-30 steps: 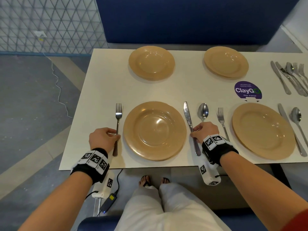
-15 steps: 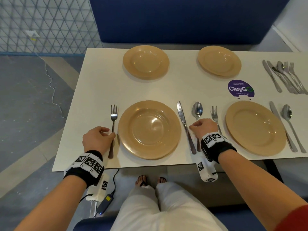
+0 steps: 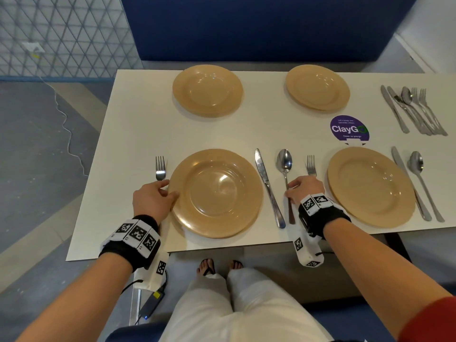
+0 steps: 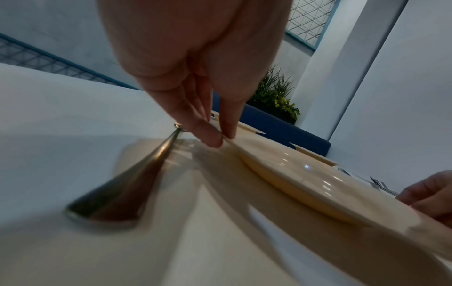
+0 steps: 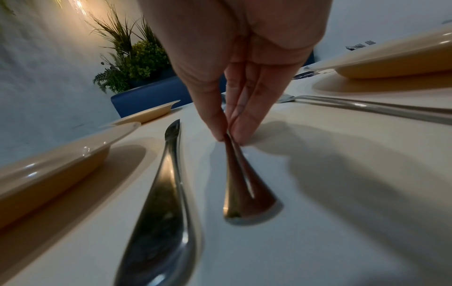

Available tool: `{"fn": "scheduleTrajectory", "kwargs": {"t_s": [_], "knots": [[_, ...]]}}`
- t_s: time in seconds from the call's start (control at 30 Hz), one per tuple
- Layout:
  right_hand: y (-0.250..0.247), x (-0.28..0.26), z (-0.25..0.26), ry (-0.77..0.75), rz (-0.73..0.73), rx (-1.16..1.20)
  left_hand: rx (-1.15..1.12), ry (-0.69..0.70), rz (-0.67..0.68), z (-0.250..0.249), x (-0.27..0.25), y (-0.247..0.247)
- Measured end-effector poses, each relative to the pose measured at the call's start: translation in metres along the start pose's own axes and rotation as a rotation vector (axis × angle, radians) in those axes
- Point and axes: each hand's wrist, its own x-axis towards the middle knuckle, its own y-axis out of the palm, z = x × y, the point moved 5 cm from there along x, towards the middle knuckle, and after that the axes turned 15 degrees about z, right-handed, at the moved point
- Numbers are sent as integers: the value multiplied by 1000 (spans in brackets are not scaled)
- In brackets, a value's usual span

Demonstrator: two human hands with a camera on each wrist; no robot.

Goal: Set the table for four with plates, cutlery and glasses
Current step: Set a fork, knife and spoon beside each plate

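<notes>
Four tan plates stand on the white table [image 3: 133, 134]. My left hand [image 3: 170, 191] pinches the left rim of the near left plate [image 3: 216, 192]; the left wrist view shows thumb and finger of the left hand [image 4: 223, 138] on the plate's rim [image 4: 293, 166]. The fork [image 3: 160, 167] lies just left of that hand. Right of this plate lie a knife [image 3: 267, 186] and a spoon [image 3: 285, 161]. My right hand [image 3: 290, 191] pinches the spoon's handle, seen close in the right wrist view as the right hand [image 5: 228, 138] on the spoon handle [image 5: 244, 189].
A second fork [image 3: 311, 165], the near right plate [image 3: 370, 186], a knife [image 3: 407, 181] and a spoon [image 3: 419, 174] form the right setting. Two plates [image 3: 207, 90] [image 3: 317, 87] stand at the far side. Spare cutlery [image 3: 414, 109] lies at the back right. No glasses are in view.
My left hand has left the fork's handle and moved right onto the plate's rim. My right hand has shifted from the knife's handle to the spoon's handle.
</notes>
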Motion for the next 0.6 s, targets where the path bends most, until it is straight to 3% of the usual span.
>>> {"fn": "scheduleTrajectory", "kwargs": {"t_s": [0.47,0.6], "knots": [[2,0,-1,-18,-11,-12,-17,2,-24,2,-2,-3],[1,-3,-1,0,-40,-13,6,-16,-121,1,-8,-12]]}}
